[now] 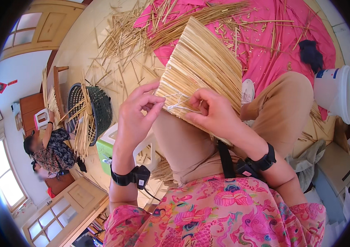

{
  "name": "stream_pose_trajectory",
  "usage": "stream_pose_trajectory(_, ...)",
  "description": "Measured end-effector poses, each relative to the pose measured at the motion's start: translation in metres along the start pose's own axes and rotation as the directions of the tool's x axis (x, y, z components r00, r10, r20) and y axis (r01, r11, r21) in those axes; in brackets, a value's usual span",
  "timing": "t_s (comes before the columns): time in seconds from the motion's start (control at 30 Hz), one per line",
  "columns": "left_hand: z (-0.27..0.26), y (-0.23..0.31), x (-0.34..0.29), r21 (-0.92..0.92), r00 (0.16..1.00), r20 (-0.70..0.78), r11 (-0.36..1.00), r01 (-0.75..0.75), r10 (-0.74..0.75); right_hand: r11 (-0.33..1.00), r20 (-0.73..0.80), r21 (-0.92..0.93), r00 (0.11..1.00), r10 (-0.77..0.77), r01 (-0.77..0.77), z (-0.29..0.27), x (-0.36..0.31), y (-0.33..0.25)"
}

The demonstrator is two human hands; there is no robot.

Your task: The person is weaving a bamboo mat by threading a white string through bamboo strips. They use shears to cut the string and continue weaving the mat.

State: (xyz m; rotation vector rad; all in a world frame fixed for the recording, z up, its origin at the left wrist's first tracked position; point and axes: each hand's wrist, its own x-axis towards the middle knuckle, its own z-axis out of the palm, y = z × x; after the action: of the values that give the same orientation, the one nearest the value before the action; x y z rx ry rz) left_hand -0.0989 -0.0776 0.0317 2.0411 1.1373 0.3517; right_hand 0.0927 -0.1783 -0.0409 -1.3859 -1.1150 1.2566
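Across my lap lies a flat panel of straw-coloured stalks (pixel 199 61), bound side by side and fanning wider away from me. White string (pixel 176 103) crosses in loose loops over its near left corner. My left hand (pixel 138 108) is at that corner, thumb and forefinger pinched on the string's left end. On the panel's near edge, my right hand (pixel 211 110) has its fingers curled together around the string's other side. Both forearms come up from below, each with a black band and a small device at the wrist.
Loose stalks (pixel 121 49) litter the floor ahead, with a bundle on a pink cloth (pixel 265 45). A dark basket (pixel 101 109) of stalks stands left, beside a green-and-white stool (pixel 105 150). A white bucket (pixel 340 94) lies right. Another person (pixel 53 152) works at far left.
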Motion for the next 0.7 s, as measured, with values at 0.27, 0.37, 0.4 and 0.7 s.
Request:
stream_pose_trajectory(0.27, -0.025, 0.011, 0.020, 0.309, 0.946, 0.224, 0.903, -0.297, 0.235, 0.999, 0.077, -0.021, 0.996, -0.041, 0.042, 0.009, 0.020, -0.001)
stream_pose_trajectory(0.37, -0.030, 0.006, 0.025, 0.351, 0.920, 0.285, 0.864, -0.360, 0.268, 0.998, 0.090, -0.012, 0.994, 0.060, -0.060, 0.007, 0.024, -0.010)
stream_pose_trajectory(0.4, -0.032, 0.005, 0.025, 0.362, 0.917, 0.303, 0.859, -0.363, 0.260, 0.998, 0.089, -0.029, 0.994, 0.062, -0.060, 0.007, 0.023, -0.012)
stream_pose_trajectory(0.7, -0.031, -0.006, 0.024, 0.448, 0.869, 0.323, 0.748, -0.489, 0.375, 0.955, 0.103, -0.291, 0.994, -0.021, 0.051, 0.001, 0.031, -0.013)
